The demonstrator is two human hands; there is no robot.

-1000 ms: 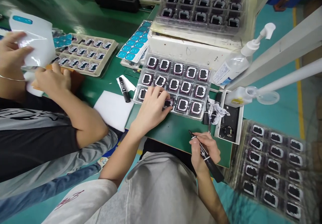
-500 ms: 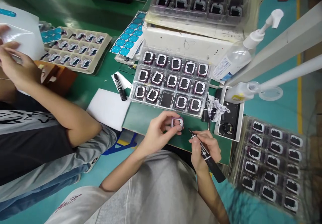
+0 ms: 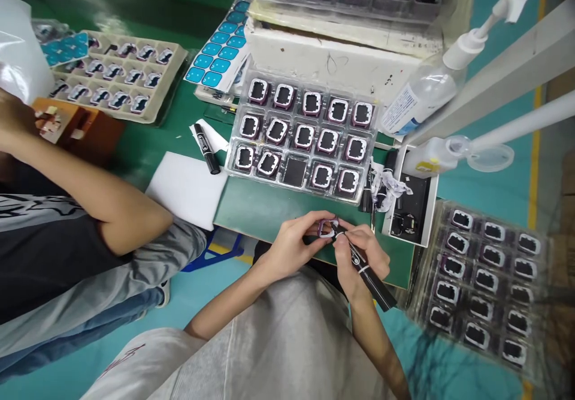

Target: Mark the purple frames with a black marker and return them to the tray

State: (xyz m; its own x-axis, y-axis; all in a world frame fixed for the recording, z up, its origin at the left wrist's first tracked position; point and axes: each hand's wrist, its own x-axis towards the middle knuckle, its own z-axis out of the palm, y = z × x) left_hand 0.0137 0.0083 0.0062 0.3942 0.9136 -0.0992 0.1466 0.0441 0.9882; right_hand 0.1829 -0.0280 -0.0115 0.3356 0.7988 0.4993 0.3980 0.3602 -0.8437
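Between the thumb and fingers of my left hand [image 3: 296,244] is a small purple frame [image 3: 321,229] with a pale rim, shaped like a watch case. My right hand [image 3: 362,256] grips a black marker pen [image 3: 369,277], its tip at the right side of the frame; whether it touches is hard to tell. Just beyond my hands lies a clear plastic tray [image 3: 229,159] with similar white-rimmed frames in its pockets. One pocket [image 3: 294,172] in the near row holds no frame.
Left of the tray lie another marker [image 3: 206,148] and a white foam sheet [image 3: 186,190]. A pump bottle [image 3: 422,94] and a small box [image 3: 429,220] stand to the right. More filled trays [image 3: 489,280] sit lower right. A co-worker's arm [image 3: 90,190] reaches in at left.
My hands have come together: the marker tip has moved from apart to right at the frame, which has tilted. The view has shifted slightly, and the co-worker's hands have moved left.
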